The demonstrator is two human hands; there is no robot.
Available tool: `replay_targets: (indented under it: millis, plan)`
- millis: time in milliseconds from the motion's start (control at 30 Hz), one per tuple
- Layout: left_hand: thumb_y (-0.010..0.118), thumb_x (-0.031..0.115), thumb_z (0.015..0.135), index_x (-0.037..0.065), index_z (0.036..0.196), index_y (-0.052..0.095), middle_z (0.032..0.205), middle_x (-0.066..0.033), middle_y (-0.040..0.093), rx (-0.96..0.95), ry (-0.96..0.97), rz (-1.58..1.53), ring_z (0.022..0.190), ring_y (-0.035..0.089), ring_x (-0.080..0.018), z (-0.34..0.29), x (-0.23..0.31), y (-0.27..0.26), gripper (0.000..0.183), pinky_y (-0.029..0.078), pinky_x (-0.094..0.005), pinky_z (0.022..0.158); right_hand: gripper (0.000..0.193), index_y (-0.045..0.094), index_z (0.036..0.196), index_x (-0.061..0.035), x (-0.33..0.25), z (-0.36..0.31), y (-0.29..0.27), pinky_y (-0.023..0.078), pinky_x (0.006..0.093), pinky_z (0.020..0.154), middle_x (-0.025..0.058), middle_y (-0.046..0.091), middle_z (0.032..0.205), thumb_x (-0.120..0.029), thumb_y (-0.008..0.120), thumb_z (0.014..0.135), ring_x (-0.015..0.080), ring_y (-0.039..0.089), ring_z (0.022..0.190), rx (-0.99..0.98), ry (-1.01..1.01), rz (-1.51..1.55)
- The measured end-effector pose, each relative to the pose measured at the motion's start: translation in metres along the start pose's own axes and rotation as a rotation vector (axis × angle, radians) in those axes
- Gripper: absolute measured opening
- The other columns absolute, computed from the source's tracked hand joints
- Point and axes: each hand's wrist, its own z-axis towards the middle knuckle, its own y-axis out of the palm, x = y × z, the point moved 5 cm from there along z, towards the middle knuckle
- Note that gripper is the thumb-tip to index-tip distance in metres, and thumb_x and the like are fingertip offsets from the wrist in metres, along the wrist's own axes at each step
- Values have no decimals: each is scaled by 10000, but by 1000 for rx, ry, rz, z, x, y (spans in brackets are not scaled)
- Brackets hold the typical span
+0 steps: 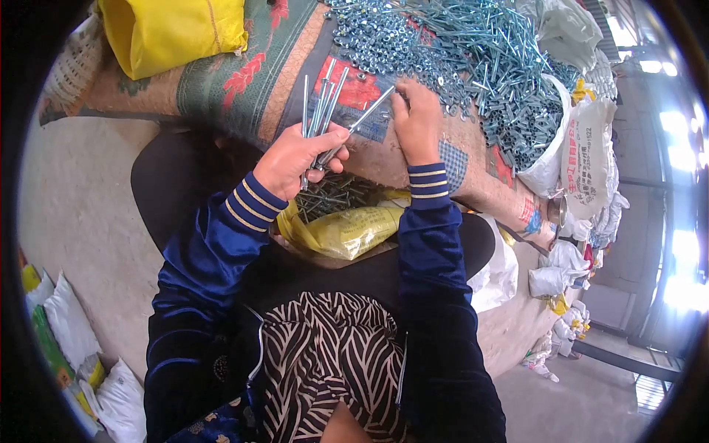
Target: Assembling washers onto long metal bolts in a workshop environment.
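My left hand (299,159) is closed around several long silvery bolts (325,103). Most of them point up and away, while one slants to the right. At the tip of that slanted bolt (373,108) is my right hand (419,125), its thumb and fingers bent together. Whatever they may pinch is too small or hidden to make out. Just beyond the right hand lies a heap of small metal nuts (377,44) on the patterned cloth of the work surface (244,81). Below my hands, a yellow bag (354,230) in my lap holds more long bolts (336,196).
Long thin rods (473,29) and short metal sleeves (521,122) are piled at the far right, beside a white woven sack (587,155). An open yellow bag (170,33) stands at the far left. White sacks (70,314) lie on the floor at left.
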Motion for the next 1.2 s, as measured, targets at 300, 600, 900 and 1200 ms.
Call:
replay_targets:
  millis: [300,600,900,1200]
  plan:
    - [676,273,833,101,942,591,779,2,609,-20,-54,106,630,582,-64,-4,0,1,221,318,-185,458,134,667,911,-1,39,-16,-9,500,281,683,102,676,873,-118,650,849,192,639,764,-124,556,681]
    - [668,294,846,103,957,586,811,-2,609,-91,-36,186,650,593,-66,-5,-1,9,236,304,-172,430,144,627,917,-5,3,-27,-19,499,228,630,45,641,801,-65,703,810,110,601,676,-199,877,1374]
    - [573,394,911,93,877,586,537,2,560,-32,-77,273,418,520,-85,-5,0,6,303,346,-180,376,159,640,904,-24,-22,-31,-21,449,198,588,13,618,747,-115,726,805,78,558,632,-323,986,1410]
    - [624,263,892,63,962,572,671,-36,632,-32,46,174,519,600,-88,-9,3,11,219,334,-171,395,301,605,1099,14,-4,-25,-26,474,247,743,83,665,902,-236,564,937,135,615,805,-545,887,870]
